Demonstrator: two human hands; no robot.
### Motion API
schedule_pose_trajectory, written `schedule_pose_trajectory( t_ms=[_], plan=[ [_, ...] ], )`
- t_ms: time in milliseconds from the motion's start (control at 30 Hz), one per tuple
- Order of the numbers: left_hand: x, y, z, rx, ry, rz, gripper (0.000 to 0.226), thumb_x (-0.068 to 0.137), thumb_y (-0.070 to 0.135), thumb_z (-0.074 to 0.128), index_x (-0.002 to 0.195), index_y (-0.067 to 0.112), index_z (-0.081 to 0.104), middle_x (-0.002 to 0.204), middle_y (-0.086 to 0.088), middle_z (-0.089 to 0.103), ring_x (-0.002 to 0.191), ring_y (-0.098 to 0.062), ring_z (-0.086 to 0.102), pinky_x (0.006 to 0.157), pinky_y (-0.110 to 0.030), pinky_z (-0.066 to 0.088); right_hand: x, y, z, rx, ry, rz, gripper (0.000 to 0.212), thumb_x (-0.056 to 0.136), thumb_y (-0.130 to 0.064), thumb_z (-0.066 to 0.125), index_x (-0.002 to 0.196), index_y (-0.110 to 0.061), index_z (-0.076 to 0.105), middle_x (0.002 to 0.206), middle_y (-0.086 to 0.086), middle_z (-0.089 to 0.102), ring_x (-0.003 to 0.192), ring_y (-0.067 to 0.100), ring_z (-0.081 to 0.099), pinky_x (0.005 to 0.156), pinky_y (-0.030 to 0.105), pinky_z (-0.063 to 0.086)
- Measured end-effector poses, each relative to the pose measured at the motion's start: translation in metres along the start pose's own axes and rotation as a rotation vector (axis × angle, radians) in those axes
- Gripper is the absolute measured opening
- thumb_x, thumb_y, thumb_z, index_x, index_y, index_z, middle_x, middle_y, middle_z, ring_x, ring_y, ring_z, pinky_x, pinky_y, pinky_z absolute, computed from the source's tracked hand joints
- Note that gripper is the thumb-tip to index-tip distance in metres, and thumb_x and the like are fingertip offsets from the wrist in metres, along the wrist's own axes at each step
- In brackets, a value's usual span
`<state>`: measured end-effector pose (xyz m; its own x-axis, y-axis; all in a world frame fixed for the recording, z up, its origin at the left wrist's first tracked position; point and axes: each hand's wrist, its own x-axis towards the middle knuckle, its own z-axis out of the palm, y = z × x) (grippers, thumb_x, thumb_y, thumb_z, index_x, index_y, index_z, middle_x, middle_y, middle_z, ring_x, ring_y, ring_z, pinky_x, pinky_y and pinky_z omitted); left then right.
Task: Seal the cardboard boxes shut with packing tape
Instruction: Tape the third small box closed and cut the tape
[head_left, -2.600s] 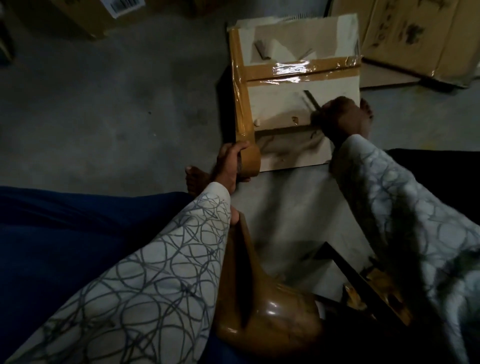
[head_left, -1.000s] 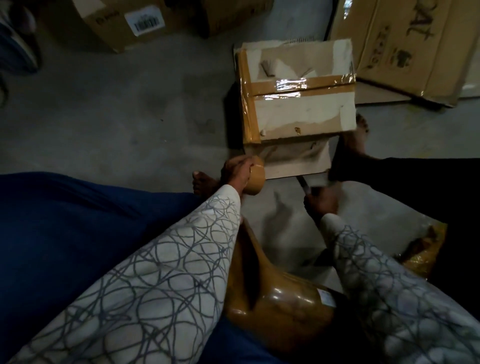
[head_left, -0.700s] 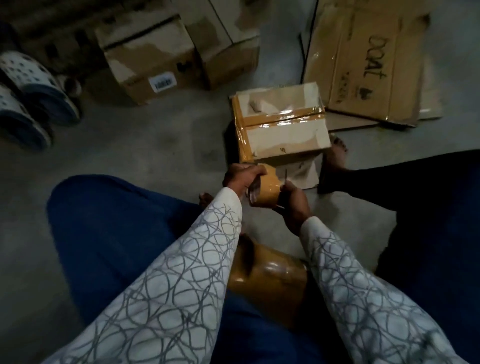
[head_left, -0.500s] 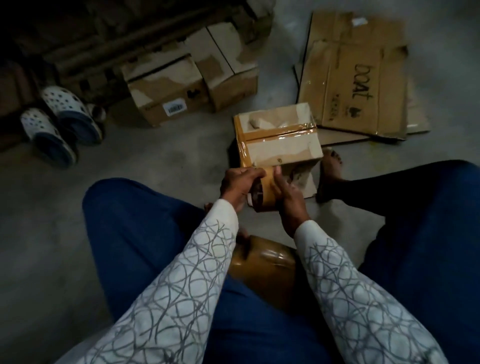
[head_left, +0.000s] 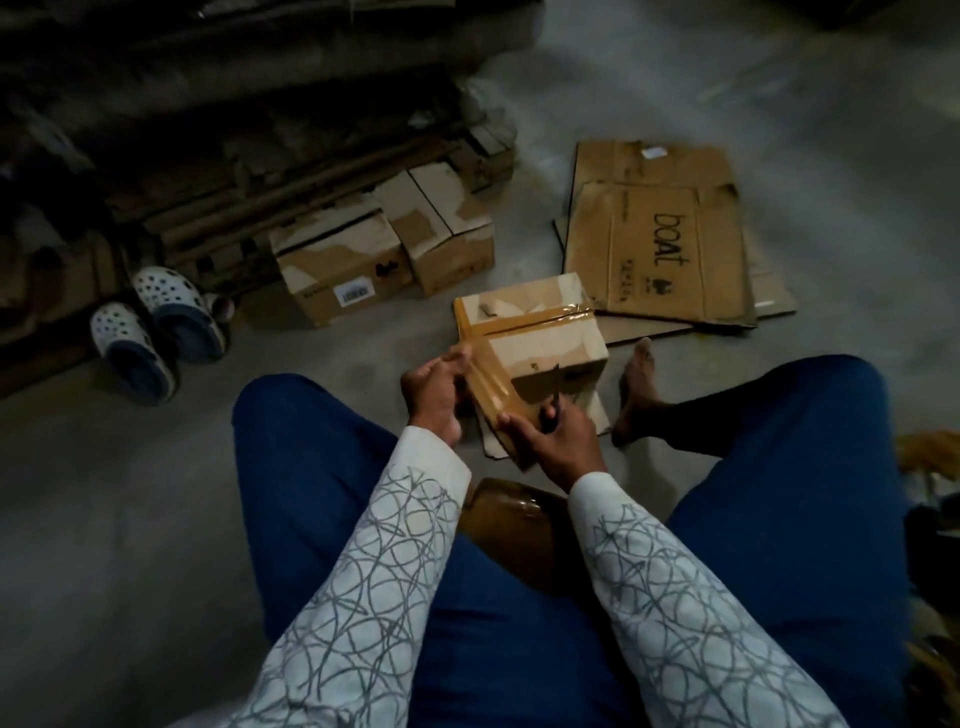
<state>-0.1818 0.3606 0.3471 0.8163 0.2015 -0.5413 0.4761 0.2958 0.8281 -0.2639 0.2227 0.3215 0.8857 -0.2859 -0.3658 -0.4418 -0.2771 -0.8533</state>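
Note:
A small cardboard box (head_left: 545, 340) stands on the floor in front of me, with brown tape across its top and down its left edge. Just in front of it, a wide strip of brown packing tape (head_left: 496, 400) is stretched between my hands. My left hand (head_left: 434, 395) grips the tape's far end, where the roll is mostly hidden behind my fingers. My right hand (head_left: 553, 444) pinches the near end and also holds a thin dark cutting tool (head_left: 555, 395) pointing up.
Two more cardboard boxes (head_left: 337, 270) (head_left: 449, 234) sit at the back left. Flattened cardboard (head_left: 660, 254) lies at the back right. White clogs (head_left: 156, 322) rest at the left. A bare foot (head_left: 636, 384) is right of the box, and a shiny brown object (head_left: 514, 530) sits between my knees.
My right hand left the box top, picked up the cutting tool and came to the roll. Both hands then drew out a length of tape. The view pulled back and up.

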Motion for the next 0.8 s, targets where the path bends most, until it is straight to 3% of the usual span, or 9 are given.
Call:
schedule_pose_trajectory(
  t_ms=[100,167,233,333,400,467,533,700,800],
  plan=[
    [0.012,0.012,-0.009,-0.117,0.067,-0.003,0.01,0.081,0.002,0.077,0.084,0.008,0.07,0.063,0.005,0.072,0.056,-0.007,0.069,0.05,-0.025,0.054,-0.003,0.013,-0.004,-0.104,-0.027,0.048,0.045,0.075,-0.046,0.084,0.089,-0.015,0.054,0.081,-0.002,0.061,0.075,0.018,0.064,0.06,0.027,0.056],
    [0.021,0.014,-0.01,-0.093,0.072,0.017,0.011,0.08,0.003,0.078,0.081,0.009,0.07,0.066,0.004,0.073,0.06,-0.01,0.071,0.051,-0.025,0.055,-0.003,0.009,-0.006,-0.14,-0.042,0.056,0.043,0.079,-0.045,0.081,0.09,-0.013,0.055,0.078,-0.005,0.058,0.07,0.012,0.06,0.052,0.017,0.046],
    [0.028,0.017,-0.006,-0.057,0.054,0.029,0.01,0.08,0.004,0.079,0.08,0.008,0.07,0.076,-0.004,0.075,0.073,-0.019,0.072,0.059,-0.031,0.058,0.0,0.008,-0.006,-0.166,-0.021,0.039,0.048,0.08,-0.048,0.079,0.092,-0.008,0.056,0.075,-0.004,0.058,0.07,0.016,0.061,0.056,0.023,0.046],
    [0.037,0.022,0.009,-0.015,0.019,0.055,0.011,0.079,0.004,0.08,0.077,0.007,0.07,0.083,-0.011,0.073,0.08,-0.026,0.071,0.077,-0.043,0.062,0.002,0.01,-0.004,-0.12,0.022,0.045,0.049,0.077,-0.052,0.08,0.085,-0.011,0.053,0.076,0.004,0.065,0.068,0.021,0.068,0.061,0.039,0.057],
    [0.045,0.026,0.024,0.036,-0.018,0.087,0.011,0.08,0.004,0.079,0.076,0.007,0.07,0.083,-0.011,0.073,0.08,-0.026,0.071,0.081,-0.043,0.061,0.006,0.009,-0.005,-0.077,0.042,0.06,0.044,0.08,-0.05,0.079,0.082,-0.013,0.054,0.079,0.005,0.065,0.068,0.019,0.067,0.056,0.033,0.057],
    [0.056,0.033,0.044,0.106,-0.077,0.116,0.011,0.082,0.004,0.078,0.076,0.007,0.069,0.08,-0.012,0.072,0.071,-0.023,0.07,0.073,-0.039,0.06,0.012,0.0,-0.011,-0.014,0.048,0.06,0.036,0.084,-0.044,0.077,0.085,-0.014,0.056,0.081,0.003,0.063,0.066,0.011,0.062,0.044,0.014,0.045],
    [0.072,0.04,0.068,0.192,-0.145,0.139,0.01,0.084,0.007,0.077,0.082,0.004,0.068,0.081,-0.013,0.071,0.064,-0.02,0.068,0.061,-0.032,0.058,0.029,-0.005,-0.021,0.044,0.077,0.069,0.034,0.087,-0.04,0.076,0.09,-0.011,0.059,0.084,0.002,0.062,0.068,0.008,0.059,0.043,0.009,0.04],
    [0.117,0.048,0.138,0.3,-0.119,0.142,0.02,0.083,0.015,0.079,0.075,0.015,0.061,0.075,0.0,0.07,0.057,-0.007,0.066,0.043,-0.02,0.049,0.088,-0.011,-0.055,0.112,0.203,0.143,0.052,0.078,-0.053,0.079,0.088,-0.007,0.058,0.079,0.001,0.061,0.078,0.021,0.06,0.067,0.033,0.049],
    [0.157,0.03,0.187,0.326,-0.074,0.131,0.017,0.078,0.023,0.081,0.073,0.017,0.067,0.078,0.0,0.07,0.071,-0.017,0.06,0.059,-0.032,0.048,0.129,-0.006,-0.076,0.144,0.217,0.172,0.05,0.077,-0.055,0.079,0.078,-0.013,0.051,0.082,0.007,0.063,0.08,0.025,0.062,0.074,0.043,0.056]
  ],
)
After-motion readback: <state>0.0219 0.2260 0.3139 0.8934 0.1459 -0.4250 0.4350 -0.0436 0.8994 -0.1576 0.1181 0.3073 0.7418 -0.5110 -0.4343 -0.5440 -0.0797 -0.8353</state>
